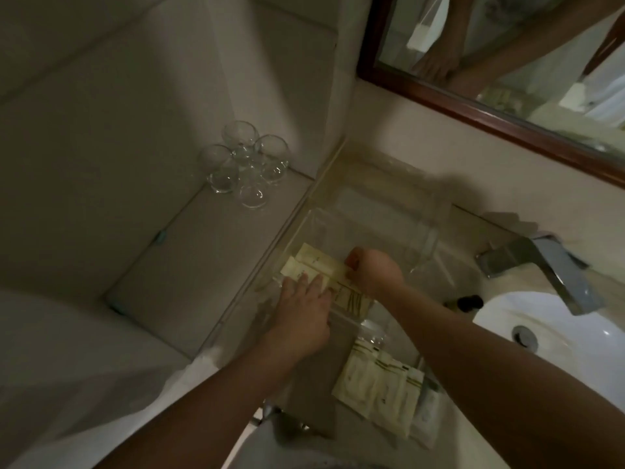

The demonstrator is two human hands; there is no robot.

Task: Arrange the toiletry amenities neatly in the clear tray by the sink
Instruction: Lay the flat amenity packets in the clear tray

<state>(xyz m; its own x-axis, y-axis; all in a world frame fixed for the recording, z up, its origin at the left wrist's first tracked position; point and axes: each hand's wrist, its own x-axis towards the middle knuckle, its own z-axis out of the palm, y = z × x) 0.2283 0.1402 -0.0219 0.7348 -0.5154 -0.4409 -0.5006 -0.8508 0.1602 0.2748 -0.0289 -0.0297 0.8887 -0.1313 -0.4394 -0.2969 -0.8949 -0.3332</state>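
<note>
Both forearms reach forward over the table. The left hand (304, 306) lies palm down, fingers (313, 282) spread and flat, pressing on the pale yellow sachets (313, 264) without gripping them. The right hand (375, 269) is curled into a loose fist, knuckles up, its fingertips pinching the edge of a striped sachet (351, 299) just right of the left fingers.

The sachets are flat, cream-yellow packets with small dark print, overlapping in a row inside the clear tray (399, 225), at its near left part. More packets (378, 387) lie in a fan behind the right wrist, near the sink (548, 330).

The tray's walls are hard to trace against the table, and the whole scene is dim and soft. The right thumb is hidden.
</note>
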